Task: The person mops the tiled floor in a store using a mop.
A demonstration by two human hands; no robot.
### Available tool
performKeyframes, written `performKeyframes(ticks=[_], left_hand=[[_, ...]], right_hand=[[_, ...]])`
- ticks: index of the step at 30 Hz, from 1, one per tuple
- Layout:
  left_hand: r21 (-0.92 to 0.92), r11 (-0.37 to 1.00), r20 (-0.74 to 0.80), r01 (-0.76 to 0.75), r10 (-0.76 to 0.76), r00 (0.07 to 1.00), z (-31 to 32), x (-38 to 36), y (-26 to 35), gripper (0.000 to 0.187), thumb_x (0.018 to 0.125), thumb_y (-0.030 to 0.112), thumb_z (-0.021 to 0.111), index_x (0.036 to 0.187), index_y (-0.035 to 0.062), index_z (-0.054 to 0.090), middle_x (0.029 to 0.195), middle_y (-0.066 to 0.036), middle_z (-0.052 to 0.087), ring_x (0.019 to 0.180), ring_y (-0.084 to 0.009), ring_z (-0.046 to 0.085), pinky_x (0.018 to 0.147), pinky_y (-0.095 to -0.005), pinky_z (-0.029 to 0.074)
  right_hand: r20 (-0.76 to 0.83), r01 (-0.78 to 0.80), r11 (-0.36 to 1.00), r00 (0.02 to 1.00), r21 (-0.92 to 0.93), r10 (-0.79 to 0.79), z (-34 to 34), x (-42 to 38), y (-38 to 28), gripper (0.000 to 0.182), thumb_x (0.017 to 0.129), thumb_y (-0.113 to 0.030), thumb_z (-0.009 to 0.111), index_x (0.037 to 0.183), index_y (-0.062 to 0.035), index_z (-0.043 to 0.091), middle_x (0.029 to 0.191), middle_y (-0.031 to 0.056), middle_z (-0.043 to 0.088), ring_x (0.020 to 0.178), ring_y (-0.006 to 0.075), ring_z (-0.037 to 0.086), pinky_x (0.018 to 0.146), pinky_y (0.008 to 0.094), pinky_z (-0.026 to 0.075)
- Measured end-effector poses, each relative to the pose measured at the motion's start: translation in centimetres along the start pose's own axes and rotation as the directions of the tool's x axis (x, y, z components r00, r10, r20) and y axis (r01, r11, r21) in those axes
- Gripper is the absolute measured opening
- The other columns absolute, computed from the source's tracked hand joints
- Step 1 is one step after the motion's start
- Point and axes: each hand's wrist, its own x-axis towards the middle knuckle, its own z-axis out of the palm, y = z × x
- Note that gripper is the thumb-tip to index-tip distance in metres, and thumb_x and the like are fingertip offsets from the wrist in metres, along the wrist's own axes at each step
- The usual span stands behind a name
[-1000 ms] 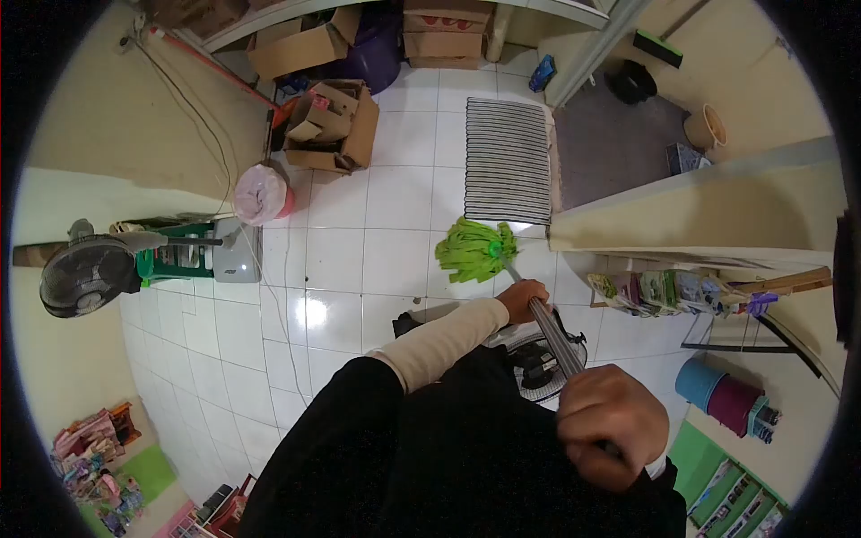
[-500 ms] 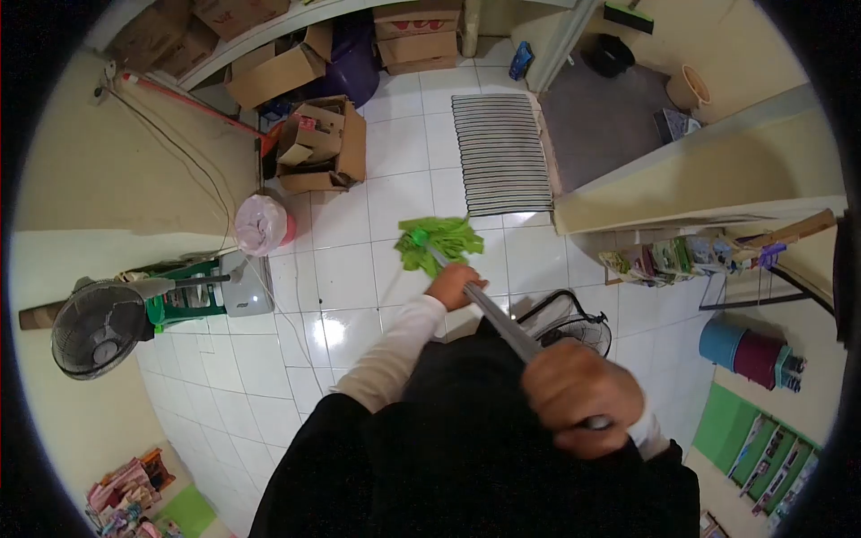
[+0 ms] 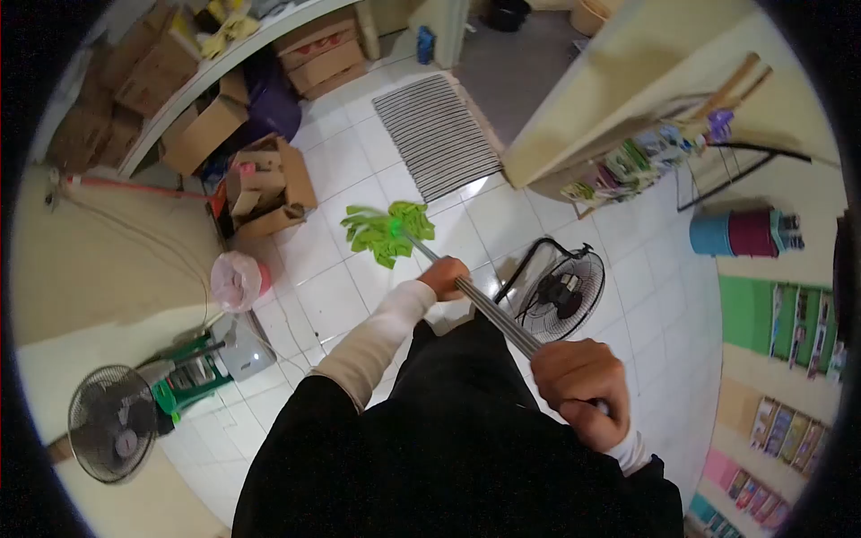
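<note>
A mop with a green cloth head (image 3: 387, 233) rests on the white tiled floor, and its grey metal handle (image 3: 507, 325) slants down toward the person's body. My left hand (image 3: 445, 279) is wrapped round the lower part of the handle, not far from the mop head. At the upper end, my right hand (image 3: 581, 387) is closed in a fist round the handle. The striped mat (image 3: 438, 136) lies just beyond the mop head.
A black floor fan (image 3: 565, 294) stands right of the handle. Open cardboard boxes (image 3: 265, 186) and a pink bin with a plastic liner (image 3: 238, 280) are at the left. A standing fan (image 3: 112, 423) is at the far left, and a shelf of books (image 3: 628, 170) at the right.
The view has turned, so the room appears rotated and more of the floor fan shows. The mop head's strands have swung and spread differently. Both hands keep their hold on the handle.
</note>
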Motion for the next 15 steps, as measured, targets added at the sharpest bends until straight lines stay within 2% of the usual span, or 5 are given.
performKeyframes(ticks=[3,8,10,12,15], left_hand=[[0.015,0.996,0.155,-0.088,0.085,0.984,4.3,3.7,2.9,0.014,0.056,0.021,0.06,0.054,0.0082,0.053,0.057,-0.013,0.053,0.059,-0.0349,0.054,0.055,-0.0439,0.043],[-0.022,0.997,0.203,-0.079,0.081,0.976,7.9,9.0,4.0,0.013,0.055,0.02,0.059,0.051,0.0088,0.054,0.056,-0.013,0.053,0.059,-0.0344,0.055,0.055,-0.0429,0.045],[0.07,0.99,0.154,-0.12,0.108,0.982,8.2,10.7,3.5,0.021,0.067,0.021,0.055,0.052,0.0081,0.05,0.057,-0.012,0.051,0.059,-0.0315,0.053,0.054,-0.0412,0.041],[0.075,0.987,0.103,-0.144,0.136,0.985,8.6,12.3,2.9,0.021,0.067,0.02,0.056,0.051,0.0088,0.049,0.057,-0.01,0.051,0.06,-0.0307,0.053,0.058,-0.041,0.041],[0.123,0.98,0.063,-0.158,0.151,0.987,9.5,14.1,1.9,0.019,0.067,0.017,0.058,0.053,0.0112,0.047,0.061,-0.007,0.05,0.065,-0.0276,0.053,0.063,-0.0396,0.04]], right_hand=[[-0.153,-0.053,0.996,0.987,-0.077,0.04,-0.1,-2.2,-2.7,0.022,0.056,-0.015,0.046,0.042,-0.002,0.035,0.039,0.0098,0.036,0.034,0.0231,0.034,0.039,0.0352,0.026],[-0.031,-0.006,0.951,1.0,-0.308,-0.004,-0.9,-3.1,-2.0,0.011,0.051,-0.007,0.051,0.047,-0.003,0.042,0.048,0.0094,0.04,0.042,0.0266,0.04,0.042,0.0357,0.033],[-0.036,0.032,0.948,0.998,-0.316,-0.046,-1.6,-3.8,-0.5,0.012,0.051,-0.007,0.051,0.047,-0.0039,0.041,0.048,0.0089,0.04,0.041,0.0267,0.04,0.041,0.0356,0.032],[-0.117,0.085,0.941,0.985,-0.329,-0.13,-2.2,-4.2,0.8,0.015,0.051,-0.007,0.052,0.046,-0.0057,0.038,0.047,0.0077,0.038,0.041,0.0264,0.039,0.039,0.0357,0.031],[0.005,0.135,0.942,0.99,-0.308,-0.14,-4.0,-5.0,2.4,0.016,0.052,-0.009,0.053,0.046,-0.0061,0.037,0.047,0.007,0.037,0.041,0.0263,0.039,0.039,0.0363,0.03]])
